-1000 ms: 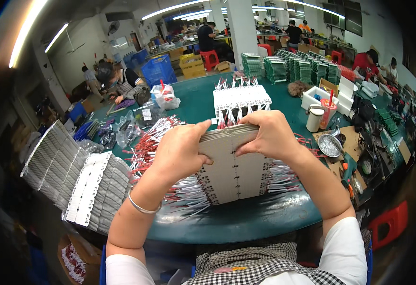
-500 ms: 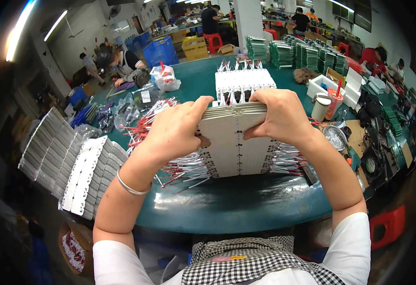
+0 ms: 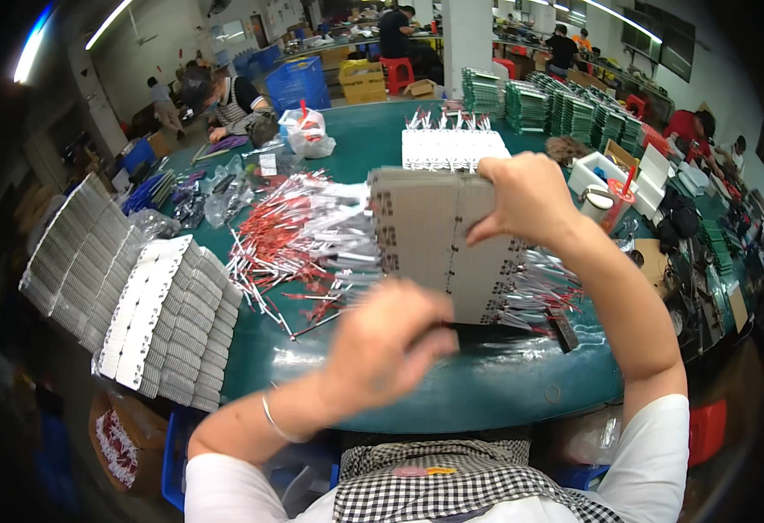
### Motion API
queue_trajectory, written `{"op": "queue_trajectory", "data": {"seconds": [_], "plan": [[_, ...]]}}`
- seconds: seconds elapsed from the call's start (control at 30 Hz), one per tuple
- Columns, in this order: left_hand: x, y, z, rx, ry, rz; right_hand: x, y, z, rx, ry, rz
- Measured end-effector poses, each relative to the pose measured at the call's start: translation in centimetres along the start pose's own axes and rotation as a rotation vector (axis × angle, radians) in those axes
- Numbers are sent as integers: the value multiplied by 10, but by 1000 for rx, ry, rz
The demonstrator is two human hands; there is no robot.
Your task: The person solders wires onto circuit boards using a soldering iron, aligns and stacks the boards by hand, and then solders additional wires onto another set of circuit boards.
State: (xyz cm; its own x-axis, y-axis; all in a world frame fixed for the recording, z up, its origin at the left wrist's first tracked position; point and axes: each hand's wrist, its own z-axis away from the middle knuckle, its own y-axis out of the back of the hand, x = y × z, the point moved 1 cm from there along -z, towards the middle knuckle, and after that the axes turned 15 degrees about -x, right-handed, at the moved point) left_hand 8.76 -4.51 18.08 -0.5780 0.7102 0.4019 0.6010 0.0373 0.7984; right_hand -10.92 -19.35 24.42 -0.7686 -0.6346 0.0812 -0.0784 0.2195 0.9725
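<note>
A thick stack of white circuit board panels (image 3: 426, 235) stands on edge in front of me, its broad face toward me. My right hand (image 3: 526, 200) grips the stack's upper right corner, fingers over the top and thumb on the near face. Bunches of red and white wires (image 3: 299, 231) stick out from the stack's left side, and more white and red wires (image 3: 543, 292) from its right. My left hand (image 3: 386, 349) is off the stack, low and in front of its lower left part; motion smears its fingers. Behind the stack lies another white panel pile (image 3: 453, 148) with wires along its far edge.
Tall piles of white panels (image 3: 160, 322) lean at the green table's (image 3: 382, 401) left edge. Green board stacks (image 3: 526, 106), a white foam box (image 3: 593, 173) and a lidded cup (image 3: 596, 206) stand at the right. A co-worker (image 3: 238, 109) sits across the table at far left.
My left hand has let go of the stack's upper left and dropped down toward me. The stack now shows more of its left side wires. My right hand keeps its hold.
</note>
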Motion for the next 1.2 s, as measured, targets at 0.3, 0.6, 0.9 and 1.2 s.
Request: {"op": "queue_trajectory", "data": {"seconds": [0.3, 0.6, 0.9, 1.2], "plan": [[-104, -167, 2, -18, 581, 1434, 56, 75, -47, -107, -295, -88], [-133, -154, -88, 928, 428, 1046, 123, 11, -22, -51, -582, -846], [-221, -58, -118, 618, 450, 1005, 155, -97, -39, 171, -557, -1614], [-355, 22, -215, 169, 619, 1527, 205, -130, -153, 117, -561, -1762]]}}
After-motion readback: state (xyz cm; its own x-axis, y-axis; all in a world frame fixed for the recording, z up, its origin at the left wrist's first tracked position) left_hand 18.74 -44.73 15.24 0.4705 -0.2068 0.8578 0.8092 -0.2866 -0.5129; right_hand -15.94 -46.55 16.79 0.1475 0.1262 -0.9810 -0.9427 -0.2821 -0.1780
